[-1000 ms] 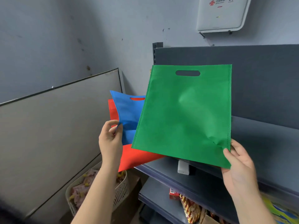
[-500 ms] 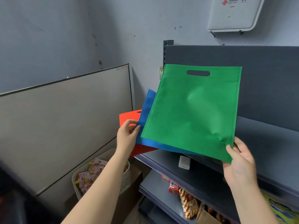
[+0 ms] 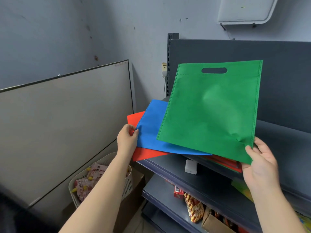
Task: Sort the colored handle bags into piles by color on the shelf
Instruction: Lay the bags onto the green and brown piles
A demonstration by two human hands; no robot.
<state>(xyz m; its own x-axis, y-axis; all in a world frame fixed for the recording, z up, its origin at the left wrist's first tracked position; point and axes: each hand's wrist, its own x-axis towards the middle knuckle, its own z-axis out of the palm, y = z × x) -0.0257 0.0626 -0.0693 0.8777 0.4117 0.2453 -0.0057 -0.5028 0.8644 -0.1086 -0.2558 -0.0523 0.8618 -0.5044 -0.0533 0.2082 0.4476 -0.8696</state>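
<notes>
Sorting has barely begun: your right hand pinches the green bag, your left hand pinches the blue bag over the red bag, none yet piled on the shelf.

A single head-worn view is given, so no part of the scene is shared with a second camera. The scene is looked at forward and down, from close behind both forearms. The left hand is seen left of centre and the right hand at lower right, with the shelf just beyond them. The wall is taken in above; straight lines appear bowed, probably by the wide lens.
</notes>
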